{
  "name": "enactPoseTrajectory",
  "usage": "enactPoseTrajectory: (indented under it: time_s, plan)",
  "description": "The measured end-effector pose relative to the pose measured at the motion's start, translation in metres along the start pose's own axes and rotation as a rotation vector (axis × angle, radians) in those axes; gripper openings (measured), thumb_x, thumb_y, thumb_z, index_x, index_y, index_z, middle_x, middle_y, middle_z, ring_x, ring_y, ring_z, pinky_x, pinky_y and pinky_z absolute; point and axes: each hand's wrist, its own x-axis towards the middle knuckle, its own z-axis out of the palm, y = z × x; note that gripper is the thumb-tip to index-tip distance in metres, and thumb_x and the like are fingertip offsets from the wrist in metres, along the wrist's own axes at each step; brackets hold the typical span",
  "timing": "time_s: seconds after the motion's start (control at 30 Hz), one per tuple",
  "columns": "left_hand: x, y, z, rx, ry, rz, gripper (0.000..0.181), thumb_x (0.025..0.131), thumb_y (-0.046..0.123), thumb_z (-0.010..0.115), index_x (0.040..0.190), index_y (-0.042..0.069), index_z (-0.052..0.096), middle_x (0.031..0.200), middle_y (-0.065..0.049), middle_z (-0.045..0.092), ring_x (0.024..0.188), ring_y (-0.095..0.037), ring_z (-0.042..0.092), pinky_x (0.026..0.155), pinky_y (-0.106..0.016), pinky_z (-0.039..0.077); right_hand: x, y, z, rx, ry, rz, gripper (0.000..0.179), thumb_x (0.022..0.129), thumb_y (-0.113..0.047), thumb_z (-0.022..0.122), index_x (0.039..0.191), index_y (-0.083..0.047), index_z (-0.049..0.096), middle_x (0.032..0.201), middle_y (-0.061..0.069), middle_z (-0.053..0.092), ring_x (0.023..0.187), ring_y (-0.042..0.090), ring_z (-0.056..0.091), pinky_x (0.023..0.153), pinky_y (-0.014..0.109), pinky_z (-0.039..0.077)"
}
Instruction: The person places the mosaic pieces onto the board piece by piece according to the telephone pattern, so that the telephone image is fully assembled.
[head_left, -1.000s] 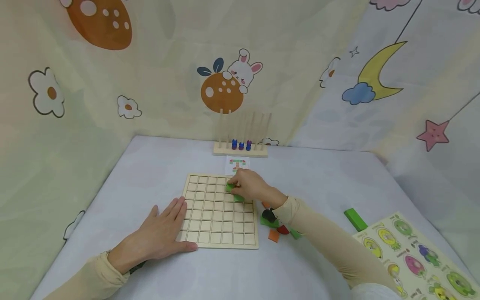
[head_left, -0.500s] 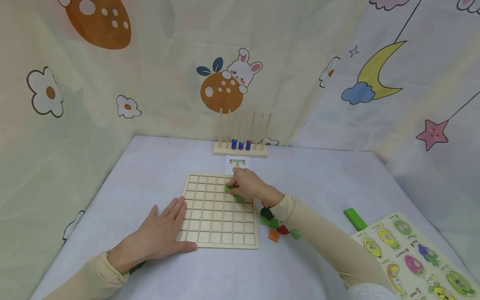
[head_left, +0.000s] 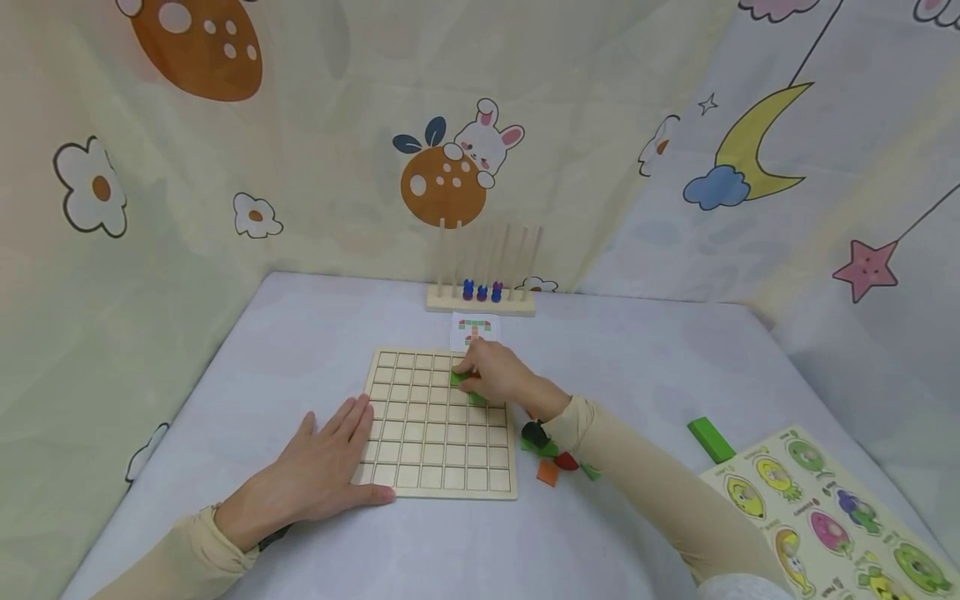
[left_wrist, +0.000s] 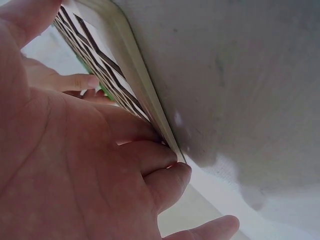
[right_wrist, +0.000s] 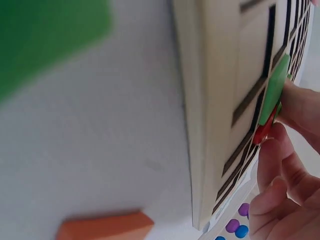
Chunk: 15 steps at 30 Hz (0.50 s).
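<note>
A square wooden grid board (head_left: 420, 430) lies on the table. My left hand (head_left: 318, 462) rests along its left side, fingers extended, thumb at the near edge; in the left wrist view the fingertips meet the board's rim (left_wrist: 145, 95). Over the board's far right part, my right hand (head_left: 498, 372) pinches a small green tile (head_left: 457, 378) with thumb and fingers, down at the grid. Next to it, another green tile (head_left: 477, 399) lies on the board, partly under the hand. The right wrist view shows a red piece (right_wrist: 264, 131) beside that green tile, close to the fingertips.
Loose green, red and orange pieces (head_left: 547, 472) lie right of the board. Behind it are a printed pattern card (head_left: 487, 327) and a pegged wooden stand (head_left: 480, 305) with blue and purple beads. At right are a green block (head_left: 711, 440) and a fruit picture board (head_left: 810, 479).
The right hand's fingers have settled slightly lower over the green tile, which shows a little less between them. The left hand and the board have stayed in place.
</note>
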Motion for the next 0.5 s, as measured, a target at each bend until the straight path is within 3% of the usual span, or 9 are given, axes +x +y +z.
enactPoseTrajectory:
  time_s: [0.27, 0.5]
  plan:
    - [0.000, 0.001, 0.000, 0.006, -0.003, 0.000, 0.121, 0.083, 0.083, 0.056, 0.158, -0.008, 0.028, 0.169, -0.025, 0.022, 0.156, -0.042, 0.026, 0.110, -0.080, 0.025, -0.013, 0.002, 0.002, -0.024, 0.067, -0.017, 0.035, 0.092, -0.017, 0.078, 0.126, -0.008, 0.074, 0.107, 0.008, 0.074, 0.077, 0.011, 0.052, 0.066, 0.025, 0.040]
    - [0.000, 0.001, -0.001, -0.001, -0.003, -0.001, 0.121, 0.083, 0.082, 0.058, 0.157, -0.008, 0.028, 0.168, -0.026, 0.022, 0.156, -0.043, 0.026, 0.110, -0.080, 0.025, -0.042, 0.013, -0.014, 0.101, 0.110, 0.105, 0.033, 0.096, -0.017, 0.072, 0.128, -0.011, 0.073, 0.110, 0.007, 0.071, 0.085, 0.016, 0.059, 0.070, 0.028, 0.048]
